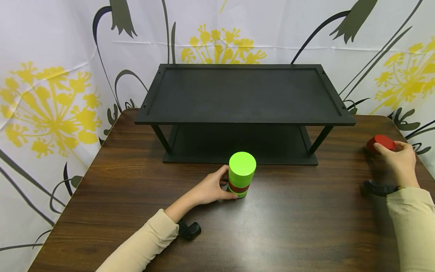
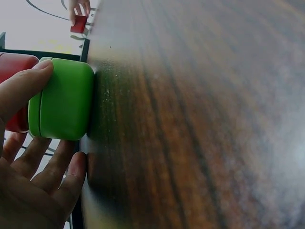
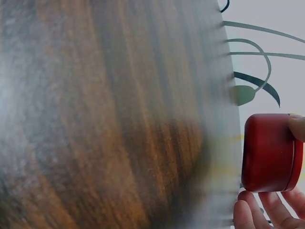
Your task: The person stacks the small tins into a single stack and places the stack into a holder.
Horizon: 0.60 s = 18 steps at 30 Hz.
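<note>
Near the middle of the table stands an upright stack: a green tin [image 1: 242,166] on top, a red tin [image 1: 238,187] below it, and another green tin [image 2: 69,98] at the bottom. My left hand [image 1: 215,187] grips the stack low down from the left. Its thumb presses on the bottom tin's lid area in the left wrist view, with the fingers behind. At the far right my right hand [image 1: 403,158] holds a red round tin [image 3: 269,152] between thumb and fingers. This tin appears raised a little above the table.
Behind the stack stands a black two-level shelf [image 1: 238,94], its lower board resting on the brown wooden table [image 1: 299,226]. A white cloth [image 1: 272,22] with yellow and grey plant prints hangs behind. The table's right edge runs close to my right hand.
</note>
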{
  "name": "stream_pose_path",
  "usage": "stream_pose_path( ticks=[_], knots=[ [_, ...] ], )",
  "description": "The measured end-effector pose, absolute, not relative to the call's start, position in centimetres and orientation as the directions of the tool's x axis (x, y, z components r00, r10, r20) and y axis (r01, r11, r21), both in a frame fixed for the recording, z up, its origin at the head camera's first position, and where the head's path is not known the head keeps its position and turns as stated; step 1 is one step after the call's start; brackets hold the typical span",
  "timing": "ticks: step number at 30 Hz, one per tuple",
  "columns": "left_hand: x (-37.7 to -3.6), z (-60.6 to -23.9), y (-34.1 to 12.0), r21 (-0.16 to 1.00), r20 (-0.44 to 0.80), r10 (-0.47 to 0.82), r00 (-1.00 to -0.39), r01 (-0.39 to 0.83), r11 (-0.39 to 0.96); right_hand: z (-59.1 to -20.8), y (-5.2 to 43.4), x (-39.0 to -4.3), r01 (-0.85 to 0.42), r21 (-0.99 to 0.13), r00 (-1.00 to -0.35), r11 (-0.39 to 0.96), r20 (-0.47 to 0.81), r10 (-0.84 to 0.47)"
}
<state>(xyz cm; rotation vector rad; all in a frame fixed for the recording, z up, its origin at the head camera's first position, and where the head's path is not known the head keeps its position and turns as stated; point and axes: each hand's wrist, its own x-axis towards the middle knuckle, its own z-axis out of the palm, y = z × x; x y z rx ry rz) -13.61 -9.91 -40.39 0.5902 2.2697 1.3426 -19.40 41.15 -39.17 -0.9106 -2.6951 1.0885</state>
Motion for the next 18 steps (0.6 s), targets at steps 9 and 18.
stream_pose_path(
  ticks=[9,18],
  knots=[
    [-13.7,-40.5,-9.9,0.887,-0.155,0.561,-0.813,0.136,0.442,-38.6,41.4,-19.8,0.46,-0.793,-0.793,0.399,-0.165,0.586],
    [-13.7,-40.4,-9.9,0.89,-0.157,0.567,-0.809,0.132,0.436,-37.8,40.6,-20.3,0.308,-0.94,-0.819,0.151,-0.181,0.545]
  ],
)
